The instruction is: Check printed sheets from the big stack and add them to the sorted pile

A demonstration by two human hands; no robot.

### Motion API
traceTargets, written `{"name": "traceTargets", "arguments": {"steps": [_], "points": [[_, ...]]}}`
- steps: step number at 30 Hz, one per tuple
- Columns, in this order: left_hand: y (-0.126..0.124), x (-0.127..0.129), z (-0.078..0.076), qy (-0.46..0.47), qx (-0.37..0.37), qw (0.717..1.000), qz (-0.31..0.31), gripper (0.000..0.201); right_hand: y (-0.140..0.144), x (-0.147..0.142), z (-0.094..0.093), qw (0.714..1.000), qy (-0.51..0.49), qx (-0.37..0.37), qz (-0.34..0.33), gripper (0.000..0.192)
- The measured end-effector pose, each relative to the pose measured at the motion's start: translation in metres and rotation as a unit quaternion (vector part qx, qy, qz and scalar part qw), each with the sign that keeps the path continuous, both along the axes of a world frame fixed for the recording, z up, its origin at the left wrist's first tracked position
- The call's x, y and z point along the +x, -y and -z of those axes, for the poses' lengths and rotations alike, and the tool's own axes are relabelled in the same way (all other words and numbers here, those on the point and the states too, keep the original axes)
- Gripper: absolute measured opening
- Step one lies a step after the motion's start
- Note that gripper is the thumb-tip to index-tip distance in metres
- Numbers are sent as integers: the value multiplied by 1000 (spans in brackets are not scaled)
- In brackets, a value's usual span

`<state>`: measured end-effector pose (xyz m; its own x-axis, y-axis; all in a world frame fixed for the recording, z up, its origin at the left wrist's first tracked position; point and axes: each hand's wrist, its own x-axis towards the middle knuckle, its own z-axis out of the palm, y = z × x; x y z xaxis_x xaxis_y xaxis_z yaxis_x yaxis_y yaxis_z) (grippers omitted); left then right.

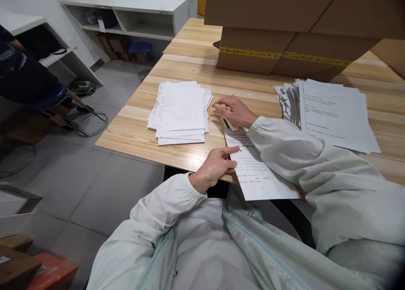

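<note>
A printed paper document [253,172] lies slanted at the table's front edge, its lower end sticking out over my lap. My left hand [218,163] pinches the document's left edge, thumb and forefinger on the paper. At the document's top end, my right hand [236,111] is closed over a small pale stapler [230,123], mostly hidden under the palm and fingers. Left of my hands rests a loose stack of white papers [182,108]. On the right, beyond my right forearm, sits another stack of printed papers [332,113] with uneven, fanned left edges.
Large cardboard boxes [253,49] with yellow tape stand stacked at the back of the wooden table [133,130]. A dark phone-like object [217,44] lies beside them. To the left are a seated person [25,71], a blue stool [140,48] and white shelving [142,5].
</note>
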<state>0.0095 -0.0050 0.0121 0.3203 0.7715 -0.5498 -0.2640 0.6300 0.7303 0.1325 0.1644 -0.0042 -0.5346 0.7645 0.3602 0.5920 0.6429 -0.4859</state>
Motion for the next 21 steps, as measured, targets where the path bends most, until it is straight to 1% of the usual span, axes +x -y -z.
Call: {"name": "traceTargets", "arguments": {"steps": [2,4,7,9,10,12,13,14,15,16,17,18,19,20,21], "points": [[8,-11,-1,-1,-2,1000,0,61,2,5,1,999,3,-30,-16,28],[20,-25,2,2,13,1000,-8,60,3,7,8,999,15,-31,-9,24],[43,-48,10,11,58,998,-29,58,3,1,21,999,16,-14,50,21],[59,-61,14,10,89,995,-46,59,4,-4,22,996,7,2,90,22],[67,-67,15,2,107,993,-54,59,6,-6,18,995,-2,17,101,23],[80,-77,14,-36,152,985,-71,53,18,-4,2,991,-31,57,113,27],[86,-81,12,-59,183,978,-85,48,28,0,-8,989,-54,69,120,29],[90,-85,10,-81,218,967,-101,43,41,5,-17,986,-87,66,127,32],[94,-88,7,-100,251,956,-114,38,58,11,-26,982,-126,37,137,36],[96,-92,4,-117,279,945,-126,35,77,18,-32,975,-174,-23,140,41],[96,-94,1,-130,301,935,-134,33,98,24,-35,960,-221,-115,129,47],[95,-95,0,-139,317,928,-140,32,121,29,-36,936,-255,-218,106,52],[93,-95,-2,-145,328,923,-143,32,144,33,-33,905,-273,-318,77,57],[90,-93,-2,-144,336,920,-145,31,166,36,-29,874,-279,-394,58,57],[86,-90,-2,-140,340,918,-145,31,187,39,-25,855,-278,-434,59,53]]}}
